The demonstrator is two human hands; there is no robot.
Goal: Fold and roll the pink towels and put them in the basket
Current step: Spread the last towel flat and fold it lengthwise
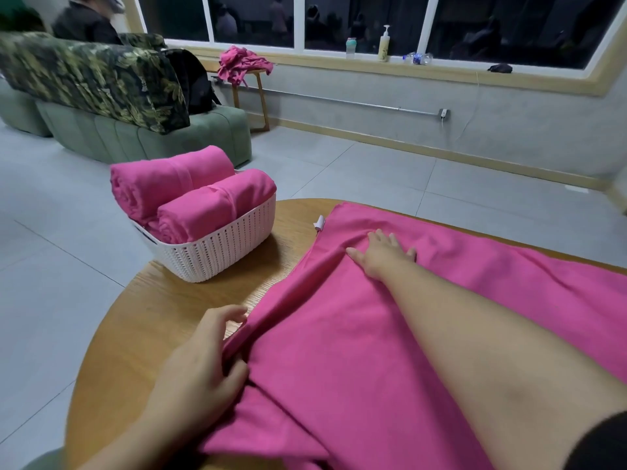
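Note:
A large pink towel (339, 334) lies spread over the round wooden table (163, 307), its left edge folded into a ridge. My left hand (200, 364) grips that folded edge near the table's front left. My right hand (381, 254) presses flat on the towel farther back, fingers spread. A white woven basket (217, 252) stands at the table's back left edge and holds two rolled pink towels (190, 191).
More pink towels (242, 64) are heaped on a small wooden side table by the window. A green sofa (135, 137) with a leaf-patterned cover stands to the left, a person seated behind it. Bottles line the window sill (383, 42). Grey tiled floor surrounds the table.

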